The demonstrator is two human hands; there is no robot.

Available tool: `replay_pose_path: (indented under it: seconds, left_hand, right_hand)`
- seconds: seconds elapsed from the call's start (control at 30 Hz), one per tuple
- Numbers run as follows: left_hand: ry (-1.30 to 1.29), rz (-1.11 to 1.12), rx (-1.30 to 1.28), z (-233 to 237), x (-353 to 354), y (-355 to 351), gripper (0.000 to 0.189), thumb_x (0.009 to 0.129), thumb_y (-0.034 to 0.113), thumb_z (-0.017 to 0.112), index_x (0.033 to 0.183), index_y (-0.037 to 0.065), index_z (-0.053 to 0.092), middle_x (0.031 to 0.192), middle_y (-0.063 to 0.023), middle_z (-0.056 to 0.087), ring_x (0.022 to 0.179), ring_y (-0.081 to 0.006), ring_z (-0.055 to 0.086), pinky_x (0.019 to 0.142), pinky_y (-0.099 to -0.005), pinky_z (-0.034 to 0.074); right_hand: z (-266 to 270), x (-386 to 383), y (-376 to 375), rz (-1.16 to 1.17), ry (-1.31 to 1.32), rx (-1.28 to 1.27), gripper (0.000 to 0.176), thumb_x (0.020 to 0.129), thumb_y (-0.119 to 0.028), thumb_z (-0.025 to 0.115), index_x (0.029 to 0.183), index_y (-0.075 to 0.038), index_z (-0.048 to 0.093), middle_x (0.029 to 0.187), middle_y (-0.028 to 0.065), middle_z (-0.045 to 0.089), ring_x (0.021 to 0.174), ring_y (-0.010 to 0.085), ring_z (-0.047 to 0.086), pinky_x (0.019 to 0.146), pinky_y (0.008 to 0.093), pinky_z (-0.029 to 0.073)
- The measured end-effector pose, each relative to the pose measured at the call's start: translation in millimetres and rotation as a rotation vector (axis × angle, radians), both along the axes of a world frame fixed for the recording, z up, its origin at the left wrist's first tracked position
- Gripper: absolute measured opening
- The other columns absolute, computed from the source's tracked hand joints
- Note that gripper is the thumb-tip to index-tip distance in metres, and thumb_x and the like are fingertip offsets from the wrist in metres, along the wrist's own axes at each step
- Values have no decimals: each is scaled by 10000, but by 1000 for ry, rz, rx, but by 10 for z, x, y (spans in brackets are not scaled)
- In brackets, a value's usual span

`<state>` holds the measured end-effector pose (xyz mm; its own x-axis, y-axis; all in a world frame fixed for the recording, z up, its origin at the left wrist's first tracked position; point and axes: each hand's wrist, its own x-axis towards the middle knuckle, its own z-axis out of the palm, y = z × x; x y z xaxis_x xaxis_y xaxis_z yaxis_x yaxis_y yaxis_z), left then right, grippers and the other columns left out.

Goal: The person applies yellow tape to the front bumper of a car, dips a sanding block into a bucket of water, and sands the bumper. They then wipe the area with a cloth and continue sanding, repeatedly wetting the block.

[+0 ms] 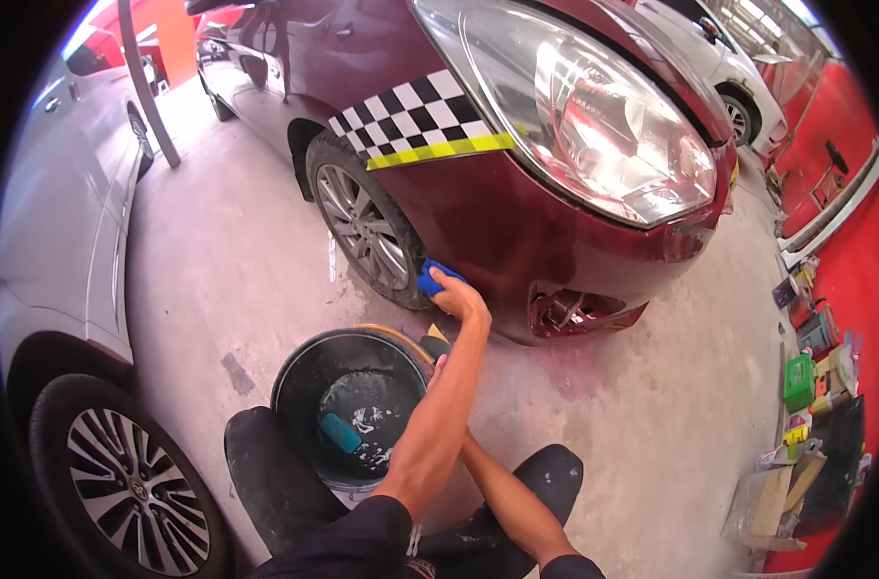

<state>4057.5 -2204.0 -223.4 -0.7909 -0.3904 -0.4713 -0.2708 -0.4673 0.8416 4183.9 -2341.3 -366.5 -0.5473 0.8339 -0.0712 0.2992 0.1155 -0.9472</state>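
My left hand is closed around a blue cloth at the lower edge of the dark red bumper, just behind the front wheel. Crossing beneath my left forearm, my right hand is mostly hidden; its fingertips show beside the bucket's rim. A dark piece with a yellow part sticks up at those fingertips, and I cannot tell what it is. Between my knees stands a black bucket with water in it and a teal block inside.
Checkered tape with a yellow strip runs along the fender to the headlight. A silver car stands close on my left. Along the red wall at right lie a green container, boards and several other items.
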Motion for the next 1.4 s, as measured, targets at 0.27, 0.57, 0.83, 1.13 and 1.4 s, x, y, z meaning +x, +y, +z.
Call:
replay_pose_path:
  seconds: [0.27, 0.57, 0.83, 1.13, 1.4]
  left_hand:
    - [894, 353, -453, 1623, -1012, -97, 629, 1071, 290, 603, 1515, -124, 440, 1468, -311, 565, 1351, -429, 576, 1158, -456, 434]
    - [937, 481, -502, 1491, -1043, -383, 682, 944, 92, 705, 1529, -43, 382, 1450, -269, 530, 1396, -453, 492, 1182, -512, 394]
    - [1361, 147, -749, 1373, 83, -27, 613, 884, 315, 878, 1350, 2, 632, 1535, -258, 534, 1485, -508, 432, 1220, -600, 343]
    - [938, 265, -288, 759, -398, -11, 508, 1107, 268, 546, 1458, -99, 539, 1527, -319, 536, 1435, -476, 506, 1194, -521, 406]
    - [597, 183, -375, 316, -122, 68, 638, 1117, 390, 552, 1520, -98, 464, 1521, -304, 529, 1383, -416, 556, 1145, -471, 469]
  right_hand:
    - [347, 46, 69, 220, 113, 55, 522, 1146, -448, 392, 1171, -23, 694, 1051, 257, 754, 1038, 514, 682, 890, 558, 528]
    - [618, 139, -7, 127, 64, 123, 461, 1136, -425, 417, 1208, -46, 668, 1103, 246, 729, 1045, 505, 669, 903, 571, 528]
    - [337, 486, -115, 356, 95, 32, 451, 1128, -415, 471, 1224, -18, 664, 1154, 246, 736, 1055, 473, 686, 931, 544, 530]
    - [346, 345, -21, 354, 201, -160, 540, 1115, -485, 508, 1271, 7, 669, 1195, 246, 738, 1094, 438, 695, 981, 518, 522]
    - [529, 66, -54, 100, 38, -25, 479, 1114, -410, 518, 1303, 0, 677, 1174, 228, 746, 1104, 388, 710, 971, 461, 524]
